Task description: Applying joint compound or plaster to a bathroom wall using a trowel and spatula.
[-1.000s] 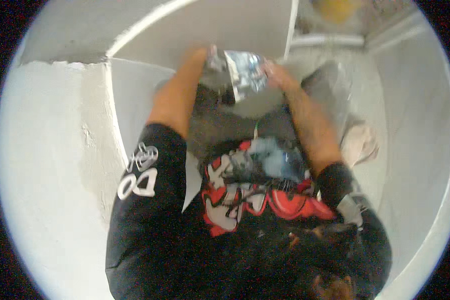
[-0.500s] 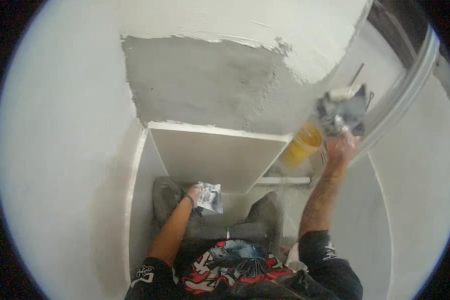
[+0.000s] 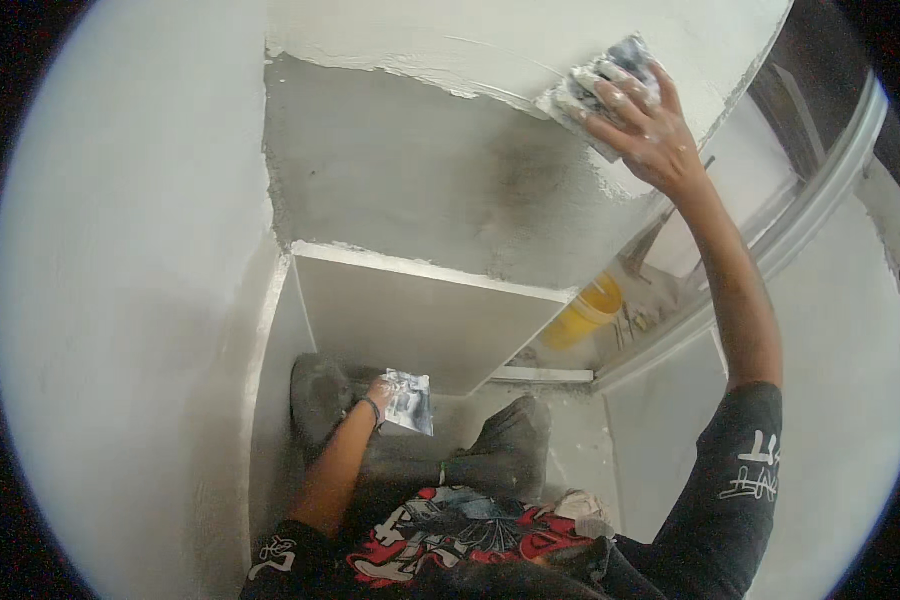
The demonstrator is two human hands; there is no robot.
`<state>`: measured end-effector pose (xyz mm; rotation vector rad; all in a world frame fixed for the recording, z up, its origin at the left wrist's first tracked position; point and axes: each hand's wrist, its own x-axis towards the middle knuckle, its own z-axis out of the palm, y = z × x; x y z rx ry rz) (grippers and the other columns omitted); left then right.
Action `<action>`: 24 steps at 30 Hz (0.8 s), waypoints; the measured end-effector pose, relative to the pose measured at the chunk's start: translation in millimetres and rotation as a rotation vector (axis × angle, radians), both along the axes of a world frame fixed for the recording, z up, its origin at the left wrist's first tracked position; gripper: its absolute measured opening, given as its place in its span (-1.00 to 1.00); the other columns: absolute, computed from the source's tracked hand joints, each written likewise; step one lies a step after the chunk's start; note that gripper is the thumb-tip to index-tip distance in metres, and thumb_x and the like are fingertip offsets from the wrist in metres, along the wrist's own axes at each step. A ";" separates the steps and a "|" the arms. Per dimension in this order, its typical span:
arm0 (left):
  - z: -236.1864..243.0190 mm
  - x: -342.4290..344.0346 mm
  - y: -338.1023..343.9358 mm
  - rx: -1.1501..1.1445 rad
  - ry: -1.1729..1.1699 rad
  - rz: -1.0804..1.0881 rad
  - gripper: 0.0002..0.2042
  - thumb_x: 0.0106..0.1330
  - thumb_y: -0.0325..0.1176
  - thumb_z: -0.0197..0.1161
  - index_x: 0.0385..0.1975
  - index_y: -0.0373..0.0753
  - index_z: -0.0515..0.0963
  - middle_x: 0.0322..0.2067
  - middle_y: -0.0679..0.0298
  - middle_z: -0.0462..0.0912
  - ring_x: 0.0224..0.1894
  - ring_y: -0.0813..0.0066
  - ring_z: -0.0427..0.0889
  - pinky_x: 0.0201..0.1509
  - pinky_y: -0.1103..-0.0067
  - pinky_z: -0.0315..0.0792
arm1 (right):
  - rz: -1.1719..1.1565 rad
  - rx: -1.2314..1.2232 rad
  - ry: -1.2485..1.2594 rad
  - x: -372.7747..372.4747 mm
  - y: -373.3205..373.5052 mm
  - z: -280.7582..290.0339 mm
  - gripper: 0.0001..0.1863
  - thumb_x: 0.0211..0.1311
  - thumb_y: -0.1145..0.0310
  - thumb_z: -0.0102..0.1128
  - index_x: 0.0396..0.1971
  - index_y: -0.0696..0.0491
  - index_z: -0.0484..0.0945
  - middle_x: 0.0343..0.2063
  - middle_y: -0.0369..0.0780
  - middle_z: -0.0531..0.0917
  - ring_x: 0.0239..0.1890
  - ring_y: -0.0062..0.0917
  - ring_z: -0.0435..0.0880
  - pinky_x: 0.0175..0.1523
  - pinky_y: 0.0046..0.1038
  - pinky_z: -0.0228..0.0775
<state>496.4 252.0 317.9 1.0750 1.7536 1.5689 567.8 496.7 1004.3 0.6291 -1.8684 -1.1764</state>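
Observation:
My right hand [image 3: 655,135] is stretched far forward. Its fingers, smeared with white plaster, spread over the back of a broad flat plastering blade [image 3: 602,85], which lies against the surface at the edge of the wet white plaster [image 3: 430,50]. Below that coat is a bare grey patch [image 3: 400,160] with a darker damp spot. Low between my knees, my left hand [image 3: 378,392] grips the side of a smaller square metal plastering blade [image 3: 410,402], held apart from the surface and streaked with white. Its handle, if it has one, is hidden.
A yellow bucket [image 3: 592,308] stands on the right beyond the grey panel [image 3: 420,315]. Small tools [image 3: 630,325] lie beside it. A pale wall [image 3: 120,300] rises close on my left, and a white rail-like frame [image 3: 800,235] curves along the right.
My right hand has swung forward and up from beside the bucket, bringing its blade onto the plaster edge. My left hand has barely shifted. The view has turned slightly.

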 end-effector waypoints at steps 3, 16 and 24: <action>-58.0 -15.3 -12.9 0.090 0.083 -0.018 -0.70 0.23 -0.43 -0.21 -0.10 -0.25 0.42 -0.13 0.22 0.51 -0.12 0.47 0.50 -0.02 0.57 0.36 | 0.047 0.090 -0.057 -12.4 -5.6 0.3 -0.75 -0.06 0.33 0.12 -0.31 -0.30 0.49 -0.06 -0.39 0.42 0.05 -0.48 0.35 0.28 -0.11 -0.13; 52.8 4.7 14.7 -0.028 -0.110 -0.058 -0.63 0.15 -0.23 -0.12 -0.07 -0.19 0.40 -0.04 0.20 0.45 -0.01 0.34 0.42 0.10 0.53 0.25 | -0.127 -0.006 -0.053 52.1 106.2 -19.4 -0.73 -0.06 0.26 0.08 -0.28 -0.36 0.50 0.03 -0.41 0.37 0.10 -0.51 0.31 0.29 -0.11 -0.18; -6.8 -8.6 29.0 -0.335 0.845 0.023 -0.68 0.22 -0.22 -0.15 -0.22 -0.23 0.49 -0.17 0.17 0.53 -0.09 0.34 0.48 0.06 0.46 0.28 | 0.352 0.099 -0.061 -55.7 -78.5 7.4 -0.72 -0.03 0.27 0.04 -0.25 -0.36 0.49 0.03 -0.43 0.37 0.11 -0.53 0.30 0.29 -0.11 -0.17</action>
